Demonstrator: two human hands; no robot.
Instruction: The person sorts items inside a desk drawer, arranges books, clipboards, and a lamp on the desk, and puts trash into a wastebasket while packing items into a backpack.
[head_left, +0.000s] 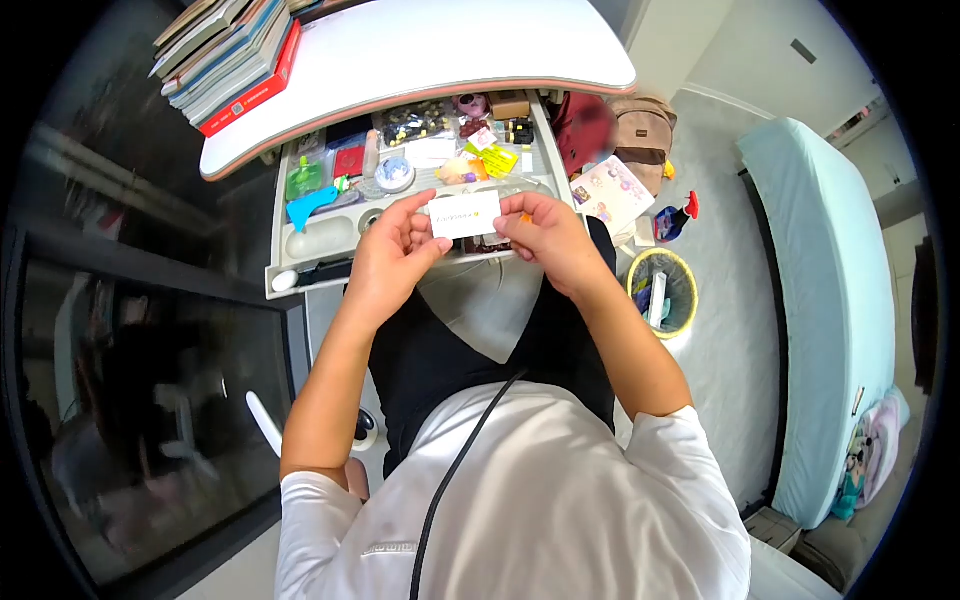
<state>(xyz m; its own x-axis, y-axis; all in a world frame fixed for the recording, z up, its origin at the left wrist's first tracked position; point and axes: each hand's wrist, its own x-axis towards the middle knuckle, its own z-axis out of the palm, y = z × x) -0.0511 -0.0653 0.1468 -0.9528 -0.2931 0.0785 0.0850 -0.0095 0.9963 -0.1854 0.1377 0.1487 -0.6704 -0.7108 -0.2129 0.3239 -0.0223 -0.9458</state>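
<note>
A small white card (465, 216) with a line of print and a yellow mark is held up over the front of the open drawer (275, 235). My right hand (548, 238) pinches its right edge between thumb and fingers. At the card's left edge is my left hand (388, 255), its thumb and curled fingers closed on that side. Beyond the hands, the drawer holds a round white tin (394, 175), a blue piece (310, 207), a green item (305, 178), a yellow tag (495, 160) and a red booklet (348, 161).
Above the drawer is the white desktop (450, 45), with a stack of books (225, 65) at its left. To the right are a brown backpack (643, 135), a lined waste bin (680, 295) and a spray bottle (675, 220). A bed (820, 320) stands farther right.
</note>
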